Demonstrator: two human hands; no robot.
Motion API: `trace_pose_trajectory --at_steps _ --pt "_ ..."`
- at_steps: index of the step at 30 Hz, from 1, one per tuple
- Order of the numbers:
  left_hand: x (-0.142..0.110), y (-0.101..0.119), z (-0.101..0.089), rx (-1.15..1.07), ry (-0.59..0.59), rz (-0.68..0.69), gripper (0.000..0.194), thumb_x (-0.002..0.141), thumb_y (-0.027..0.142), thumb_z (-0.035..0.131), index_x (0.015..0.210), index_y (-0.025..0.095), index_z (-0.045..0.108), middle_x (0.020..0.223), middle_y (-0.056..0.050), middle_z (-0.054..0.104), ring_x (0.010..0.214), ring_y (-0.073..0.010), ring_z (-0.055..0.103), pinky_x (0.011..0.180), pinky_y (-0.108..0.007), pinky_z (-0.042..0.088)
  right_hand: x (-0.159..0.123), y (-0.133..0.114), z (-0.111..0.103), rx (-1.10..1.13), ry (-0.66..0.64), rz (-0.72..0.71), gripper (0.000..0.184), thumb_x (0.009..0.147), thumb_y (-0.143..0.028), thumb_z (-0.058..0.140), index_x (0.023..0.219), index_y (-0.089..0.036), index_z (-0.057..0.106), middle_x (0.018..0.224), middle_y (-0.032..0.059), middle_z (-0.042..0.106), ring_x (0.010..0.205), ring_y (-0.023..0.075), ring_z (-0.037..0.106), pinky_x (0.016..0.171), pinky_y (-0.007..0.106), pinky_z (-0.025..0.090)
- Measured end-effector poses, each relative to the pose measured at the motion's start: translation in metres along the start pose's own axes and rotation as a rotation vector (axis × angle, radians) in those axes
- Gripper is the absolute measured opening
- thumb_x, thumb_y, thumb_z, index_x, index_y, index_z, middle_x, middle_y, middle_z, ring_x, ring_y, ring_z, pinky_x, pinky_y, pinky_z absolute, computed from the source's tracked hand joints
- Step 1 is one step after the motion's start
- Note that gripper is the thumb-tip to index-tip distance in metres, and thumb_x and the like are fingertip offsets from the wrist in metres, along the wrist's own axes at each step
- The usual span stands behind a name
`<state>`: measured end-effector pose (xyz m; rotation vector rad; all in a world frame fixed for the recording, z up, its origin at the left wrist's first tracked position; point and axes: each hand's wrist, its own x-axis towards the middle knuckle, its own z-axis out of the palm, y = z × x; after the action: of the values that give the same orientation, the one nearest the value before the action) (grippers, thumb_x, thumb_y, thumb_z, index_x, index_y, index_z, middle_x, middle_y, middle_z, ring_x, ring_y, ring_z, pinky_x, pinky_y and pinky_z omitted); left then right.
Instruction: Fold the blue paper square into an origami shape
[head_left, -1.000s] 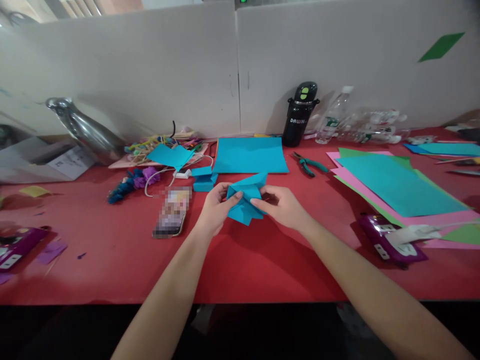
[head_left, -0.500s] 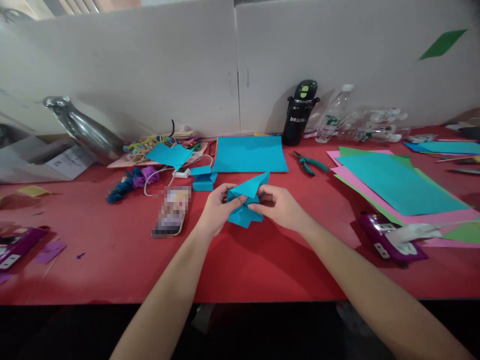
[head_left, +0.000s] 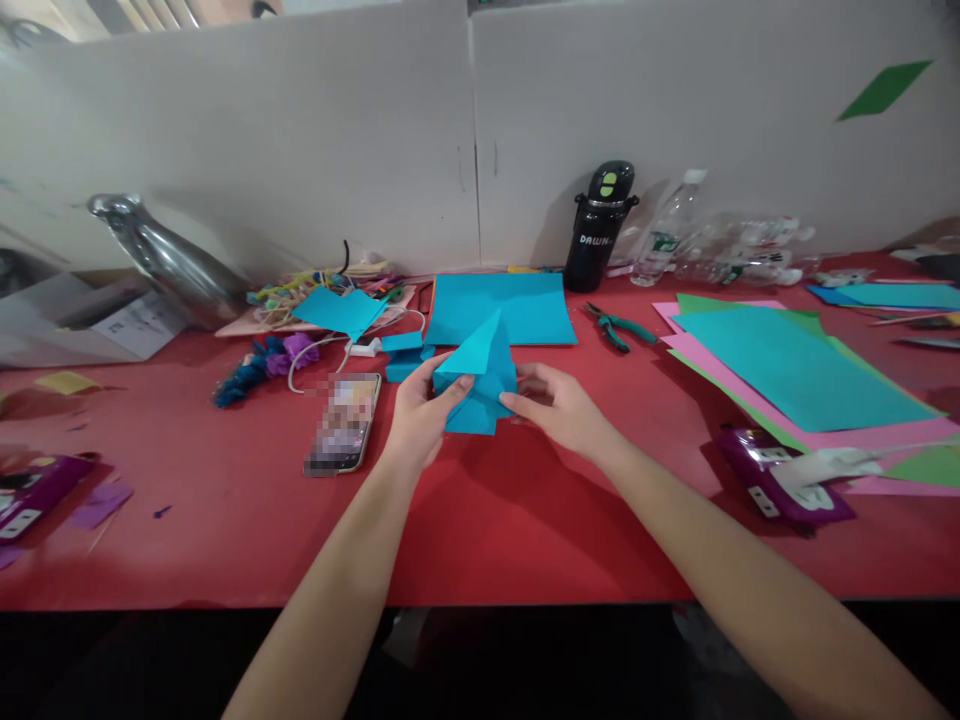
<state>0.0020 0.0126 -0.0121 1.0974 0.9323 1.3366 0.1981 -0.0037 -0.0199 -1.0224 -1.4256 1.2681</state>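
Between my two hands is a folded piece of blue paper [head_left: 480, 385], held above the red table [head_left: 510, 530], with a pointed flap standing up and a squarish flap hanging down. My left hand [head_left: 421, 412] grips its left side, thumb across the front and the other fingers behind. At the right edge, my right hand [head_left: 561, 408] pinches the paper between thumb and fingers; its fingertips are partly hidden behind it. A second folded blue paper piece [head_left: 405, 360] stands on the table just beyond my left hand.
A phone [head_left: 346, 425] lies left of my hands. Behind them are a blue paper stack [head_left: 517, 305], pliers [head_left: 619, 328] and a black bottle [head_left: 598, 230]. Coloured sheets [head_left: 802, 370] and a purple tissue pack [head_left: 780, 490] lie right. A metal jug [head_left: 169, 255] leans far left.
The folded paper has turned in my hands and shifted slightly left; its pointed flap now stands more upright. My left hand has moved a little left with it.
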Motion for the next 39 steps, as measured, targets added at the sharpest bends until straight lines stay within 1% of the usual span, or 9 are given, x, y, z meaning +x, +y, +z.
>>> trace_pose_trajectory --at_steps 3,6,11,13,18,21,27,31,39 --pt "0.000 0.001 0.000 -0.029 -0.020 0.000 0.049 0.071 0.036 0.085 0.115 0.019 0.070 0.102 -0.008 0.074 0.089 -0.0226 0.070 0.076 -0.033 0.058 0.001 0.002 -0.001 0.011 0.074 -0.001 0.043 0.077 -0.045 0.078 0.110 -0.024 0.059 0.091 0.0048 0.070 0.076 0.0214 0.071 0.068 0.040 0.061" --pt "0.000 0.001 0.000 -0.028 -0.039 0.020 0.046 0.073 0.037 0.084 0.113 0.019 0.072 0.105 -0.009 0.075 0.093 -0.0235 0.070 0.079 -0.034 0.058 0.002 0.002 -0.003 -0.054 0.160 -0.086 0.042 0.077 -0.043 0.078 0.106 -0.024 0.054 0.087 0.0030 0.069 0.078 0.0209 0.069 0.071 0.039 0.060" --pt "-0.001 0.001 -0.001 0.075 -0.064 0.058 0.043 0.076 0.039 0.081 0.113 0.018 0.073 0.105 -0.009 0.076 0.094 -0.0246 0.071 0.081 -0.035 0.058 -0.002 -0.005 -0.005 -0.417 0.237 -0.375 0.029 0.081 -0.039 0.075 0.103 -0.025 0.062 0.119 0.0092 0.064 0.117 0.0272 0.060 0.096 0.046 0.052" --pt "-0.002 0.001 -0.001 0.151 -0.087 0.070 0.041 0.078 0.039 0.080 0.111 0.018 0.073 0.104 -0.009 0.076 0.093 -0.0244 0.071 0.080 -0.034 0.058 -0.005 -0.010 -0.006 -0.492 0.238 -0.446 0.030 0.082 -0.039 0.075 0.106 -0.026 0.065 0.123 0.0093 0.062 0.122 0.0283 0.056 0.100 0.047 0.049" --pt "-0.007 0.003 0.003 0.221 -0.203 0.047 0.042 0.078 0.038 0.080 0.114 0.018 0.071 0.106 -0.009 0.077 0.095 -0.0254 0.071 0.078 -0.034 0.058 -0.009 -0.017 -0.003 -0.257 0.017 -0.292 0.033 0.086 -0.044 0.070 0.111 -0.024 0.065 0.105 0.0065 0.070 0.094 0.0235 0.066 0.082 0.041 0.056" --pt "-0.009 0.005 0.006 0.242 -0.267 0.017 0.038 0.078 0.039 0.079 0.109 0.017 0.072 0.101 -0.008 0.077 0.091 -0.0245 0.072 0.076 -0.033 0.058 -0.009 -0.018 0.000 -0.075 -0.074 -0.178 0.031 0.084 -0.047 0.072 0.102 -0.023 0.063 0.102 0.0059 0.070 0.093 0.0235 0.066 0.080 0.040 0.057" --pt "-0.013 0.008 0.013 0.139 -0.348 -0.075 0.037 0.078 0.042 0.079 0.106 0.019 0.076 0.099 -0.008 0.076 0.089 -0.0264 0.072 0.080 -0.039 0.058 -0.005 -0.016 0.006 0.208 -0.018 -0.050 0.046 0.073 -0.045 0.081 0.101 -0.027 0.049 0.097 0.0028 0.069 0.094 0.0228 0.068 0.084 0.042 0.059" --pt "-0.015 0.008 0.016 0.047 -0.358 -0.108 0.037 0.078 0.041 0.079 0.107 0.019 0.077 0.105 -0.011 0.075 0.093 -0.0291 0.072 0.080 -0.039 0.057 -0.004 -0.015 0.010 0.214 0.027 -0.028 0.051 0.070 -0.045 0.083 0.100 -0.028 0.046 0.094 0.0015 0.069 0.093 0.0229 0.069 0.085 0.043 0.059" --pt "-0.014 0.005 0.015 -0.095 -0.337 -0.228 0.033 0.086 0.042 0.072 0.108 0.018 0.075 0.099 -0.011 0.075 0.090 -0.0244 0.070 0.076 -0.034 0.056 -0.005 -0.011 0.011 0.189 0.040 -0.062 0.057 0.076 -0.045 0.079 0.119 -0.029 0.045 0.107 0.0043 0.070 0.098 0.0240 0.069 0.086 0.044 0.061"
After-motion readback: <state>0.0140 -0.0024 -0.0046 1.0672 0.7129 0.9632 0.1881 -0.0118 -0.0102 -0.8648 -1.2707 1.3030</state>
